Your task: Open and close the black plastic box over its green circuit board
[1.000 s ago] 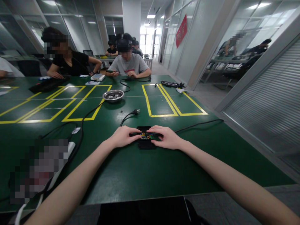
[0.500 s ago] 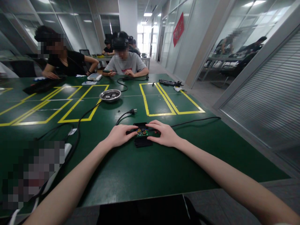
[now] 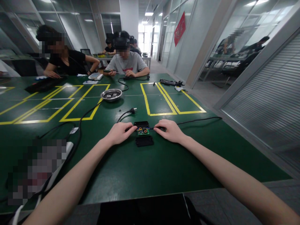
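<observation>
A small green circuit board (image 3: pixel 142 131) with orange parts lies on the green table (image 3: pixel 150 168), between a black case half (image 3: pixel 141 124) behind it and a black cover (image 3: pixel 144 141) in front. My left hand (image 3: pixel 120 132) rests left of the board, fingers curled, fingertips at the cable end on that side. My right hand (image 3: pixel 170 130) lies to the right, fingers pinched on the black cable (image 3: pixel 199 120) where it meets the board.
A black power plug (image 3: pixel 132 110) with its cord lies just behind. A metal bowl (image 3: pixel 111 94) stands farther back among yellow tape rectangles (image 3: pixel 161 103). A white power strip (image 3: pixel 63 153) and cables lie at left. Other people sit at the far side.
Both hands have drawn apart from the board, uncovering it. The black cover now lies apart in front of the board.
</observation>
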`<state>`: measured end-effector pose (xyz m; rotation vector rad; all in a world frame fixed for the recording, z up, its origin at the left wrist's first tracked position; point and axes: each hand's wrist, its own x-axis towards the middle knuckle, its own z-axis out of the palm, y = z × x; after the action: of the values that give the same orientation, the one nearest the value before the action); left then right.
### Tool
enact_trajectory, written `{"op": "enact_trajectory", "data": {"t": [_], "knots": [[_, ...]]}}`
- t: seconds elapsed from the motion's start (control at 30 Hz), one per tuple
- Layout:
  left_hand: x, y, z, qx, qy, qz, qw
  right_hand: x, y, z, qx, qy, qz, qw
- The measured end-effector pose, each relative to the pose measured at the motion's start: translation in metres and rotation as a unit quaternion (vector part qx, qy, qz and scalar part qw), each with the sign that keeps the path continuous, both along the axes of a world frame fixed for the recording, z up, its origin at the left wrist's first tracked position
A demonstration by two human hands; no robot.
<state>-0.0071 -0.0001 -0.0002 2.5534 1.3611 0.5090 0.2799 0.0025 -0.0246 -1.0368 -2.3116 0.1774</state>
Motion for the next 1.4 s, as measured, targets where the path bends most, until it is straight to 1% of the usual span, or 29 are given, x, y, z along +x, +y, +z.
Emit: {"op": "enact_trajectory", "data": {"t": [0.13,0.3,0.47,0.6,0.77,0.9,1.0,1.07,1.23,1.4], "knots": [[0.001,-0.003,0.008,0.041,0.024,-0.013,0.999,0.003,-0.004,0.006,0.017,0.034,0.033,0.999],[0.0,-0.006,0.007,0.084,0.064,-0.022,0.994,0.003,-0.009,0.007,0.015,0.043,0.082,0.996],[0.0,-0.007,0.004,0.047,0.059,-0.053,0.996,0.0,-0.014,0.008,0.014,0.049,0.118,0.992],[0.004,-0.01,0.004,0.017,0.05,-0.055,0.997,0.001,-0.015,0.011,-0.001,0.037,0.123,0.992],[0.007,-0.012,0.004,-0.011,0.064,-0.052,0.997,0.001,-0.014,0.011,-0.03,0.001,0.133,0.991],[0.007,-0.012,0.003,0.003,0.071,-0.047,0.996,0.001,-0.014,0.011,-0.064,-0.005,0.126,0.99],[0.007,-0.012,0.003,0.02,0.072,-0.043,0.996,0.0,-0.014,0.012,-0.08,-0.015,0.139,0.987],[0.007,-0.012,0.003,0.02,0.065,-0.046,0.997,-0.001,-0.013,0.012,-0.078,-0.028,0.146,0.986],[0.011,-0.014,0.003,0.006,0.051,-0.064,0.997,-0.007,-0.014,0.01,-0.045,-0.059,0.136,0.988],[0.015,-0.016,0.004,0.01,0.084,-0.051,0.995,-0.011,-0.016,0.008,-0.077,-0.069,0.138,0.985]]}}
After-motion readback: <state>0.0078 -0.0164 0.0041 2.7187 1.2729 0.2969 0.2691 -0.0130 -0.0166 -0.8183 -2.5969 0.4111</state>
